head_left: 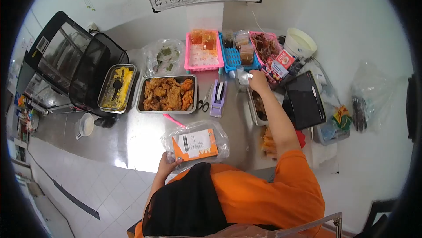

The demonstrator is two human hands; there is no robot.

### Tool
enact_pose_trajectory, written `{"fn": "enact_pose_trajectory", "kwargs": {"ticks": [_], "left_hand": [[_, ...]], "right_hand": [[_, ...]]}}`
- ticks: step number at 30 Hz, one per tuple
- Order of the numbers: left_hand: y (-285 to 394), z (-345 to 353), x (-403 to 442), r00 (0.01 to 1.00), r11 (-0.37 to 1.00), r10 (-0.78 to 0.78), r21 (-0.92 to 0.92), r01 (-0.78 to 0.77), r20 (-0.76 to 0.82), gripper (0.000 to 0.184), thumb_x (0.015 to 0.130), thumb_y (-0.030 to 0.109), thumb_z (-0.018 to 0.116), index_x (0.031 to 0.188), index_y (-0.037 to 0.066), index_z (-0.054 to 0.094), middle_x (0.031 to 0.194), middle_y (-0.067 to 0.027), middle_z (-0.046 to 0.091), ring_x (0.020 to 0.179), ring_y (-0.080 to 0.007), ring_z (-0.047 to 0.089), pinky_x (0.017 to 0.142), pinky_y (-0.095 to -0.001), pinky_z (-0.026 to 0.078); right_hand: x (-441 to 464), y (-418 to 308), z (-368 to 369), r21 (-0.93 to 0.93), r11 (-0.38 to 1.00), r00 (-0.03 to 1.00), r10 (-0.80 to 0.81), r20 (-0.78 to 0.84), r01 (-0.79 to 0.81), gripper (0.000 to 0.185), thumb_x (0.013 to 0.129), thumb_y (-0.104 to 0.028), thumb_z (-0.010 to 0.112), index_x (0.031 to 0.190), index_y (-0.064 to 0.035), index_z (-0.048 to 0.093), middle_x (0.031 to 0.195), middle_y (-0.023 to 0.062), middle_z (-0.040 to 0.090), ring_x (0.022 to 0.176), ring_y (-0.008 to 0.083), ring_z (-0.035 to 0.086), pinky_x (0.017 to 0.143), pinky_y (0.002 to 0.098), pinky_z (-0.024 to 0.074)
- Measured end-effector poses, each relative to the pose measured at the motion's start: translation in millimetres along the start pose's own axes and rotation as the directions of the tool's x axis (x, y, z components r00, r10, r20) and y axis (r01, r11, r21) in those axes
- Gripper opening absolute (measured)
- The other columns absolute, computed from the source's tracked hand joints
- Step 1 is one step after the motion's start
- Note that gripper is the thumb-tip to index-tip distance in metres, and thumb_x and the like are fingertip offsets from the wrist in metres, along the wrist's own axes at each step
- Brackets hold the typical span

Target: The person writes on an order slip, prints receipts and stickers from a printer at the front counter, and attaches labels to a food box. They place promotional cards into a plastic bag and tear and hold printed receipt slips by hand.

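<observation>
Plastic-wrapped orange box (215,142) held at the near edge of the desk (239,128).
Its near left corner is pinched between the thumb and fingers of the left hand (169,163); the right hand (258,80) is stretched to a clear container (241,79), but whether anything is gripped by its fingers cannot be told. Beyond the box, scissors (204,103) and a purple tape dispenser (218,105) are laid beside a tray of fried chicken (167,94), with pink (204,67) and blue baskets (233,58) set farther back.
</observation>
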State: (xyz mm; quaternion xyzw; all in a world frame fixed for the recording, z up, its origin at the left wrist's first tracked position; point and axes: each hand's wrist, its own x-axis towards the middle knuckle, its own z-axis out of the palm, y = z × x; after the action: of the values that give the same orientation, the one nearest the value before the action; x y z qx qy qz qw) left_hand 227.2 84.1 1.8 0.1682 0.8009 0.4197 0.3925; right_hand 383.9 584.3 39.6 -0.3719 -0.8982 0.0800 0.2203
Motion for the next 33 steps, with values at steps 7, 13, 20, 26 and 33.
{"fn": "enact_pose_trajectory", "kwargs": {"ticks": [7,13,20,26,33], "left_hand": [[6.4,2.3,-2.6,0.996,0.982,-0.088,-0.167,0.092,0.034,0.060,0.064,0.018,0.081,0.108,0.000,0.044,0.096,-0.0125,0.059,0.086,-0.0187,0.058,0.074,-0.0308,0.049],[7.2,2.3,-3.3,0.992,0.969,-0.114,-0.213,0.122,0.048,0.061,0.063,0.018,0.082,0.108,0.000,0.045,0.097,-0.0119,0.059,0.088,-0.0198,0.058,0.076,-0.0313,0.049],[1.7,2.3,-2.7,0.991,0.975,-0.126,-0.180,0.130,0.034,0.064,0.063,0.021,0.082,0.110,-0.001,0.044,0.099,-0.0135,0.059,0.090,-0.0214,0.058,0.077,-0.0326,0.048],[-10.5,5.4,-3.9,0.997,0.976,-0.067,-0.211,0.060,-0.027,0.063,0.066,0.022,0.080,0.111,-0.004,0.043,0.098,-0.0143,0.058,0.091,-0.0218,0.057,0.077,-0.0318,0.048],[-35.5,-4.9,-28.7,0.899,0.817,-0.353,-0.382,0.431,0.260,0.051,0.074,0.022,0.073,0.108,-0.005,0.047,0.093,-0.0103,0.058,0.089,-0.0203,0.057,0.078,-0.0320,0.047]], "right_hand": [[52.3,35.2,28.5,-0.112,0.991,0.966,0.096,0.239,-0.070,0.007,0.068,-0.012,0.063,0.070,-0.0054,0.065,0.081,0.0179,0.063,0.078,0.0341,0.061,0.070,0.0428,0.0480],[48.0,48.7,30.5,0.113,0.994,0.999,0.010,0.039,-0.014,0.007,0.066,-0.008,0.065,0.071,-0.0030,0.064,0.070,0.0178,0.062,0.069,0.0334,0.061,0.064,0.0402,0.0476],[48.9,55.8,29.2,0.143,0.988,0.988,0.040,0.148,-0.061,0.012,0.069,-0.014,0.068,0.072,-0.0026,0.065,0.067,0.0140,0.062,0.063,0.0246,0.061,0.060,0.0352,0.0471],[44.0,55.5,29.6,0.430,0.883,0.928,0.302,-0.218,-0.187,0.016,0.072,-0.018,0.068,0.074,-0.0040,0.061,0.068,0.0113,0.062,0.064,0.0235,0.060,0.062,0.0343,0.0463],[-90.6,-160.9,-29.2,0.621,0.735,0.897,0.043,-0.441,0.270,0.005,0.085,-0.004,0.052,0.086,-0.0032,0.057,0.081,0.0074,0.060,0.077,0.0174,0.057,0.072,0.0295,0.0452]]}}
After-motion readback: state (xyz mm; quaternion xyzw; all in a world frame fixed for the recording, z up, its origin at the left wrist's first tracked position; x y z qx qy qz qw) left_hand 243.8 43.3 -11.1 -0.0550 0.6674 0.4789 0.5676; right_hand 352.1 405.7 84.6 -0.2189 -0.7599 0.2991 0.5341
